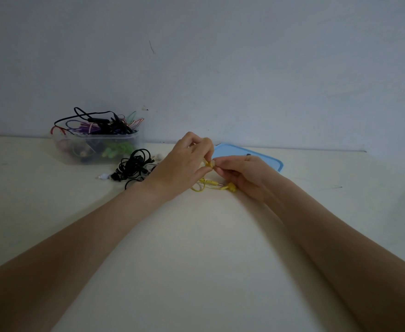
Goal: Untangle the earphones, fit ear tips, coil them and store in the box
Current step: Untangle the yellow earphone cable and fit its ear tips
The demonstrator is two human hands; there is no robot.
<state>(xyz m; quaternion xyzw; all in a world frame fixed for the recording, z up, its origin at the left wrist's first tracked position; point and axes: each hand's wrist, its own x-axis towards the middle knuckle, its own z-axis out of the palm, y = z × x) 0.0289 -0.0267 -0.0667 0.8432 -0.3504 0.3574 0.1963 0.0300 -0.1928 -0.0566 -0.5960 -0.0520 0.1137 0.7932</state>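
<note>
Yellow earphones lie on the white table between my hands, with the cable, plug and one earbud on the surface. My left hand and my right hand meet above them. Both pinch the other yellow earbud at their fingertips, a little above the table. Whether an ear tip sits between the fingers is too small to tell. The clear plastic box stands at the back left, filled with several coloured earphones that spill over its rim.
A tangle of black and white earphones lies just left of my left hand, with a small white ear tip beside it. The box's blue lid lies flat behind my right hand. A wall rises at the table's back edge.
</note>
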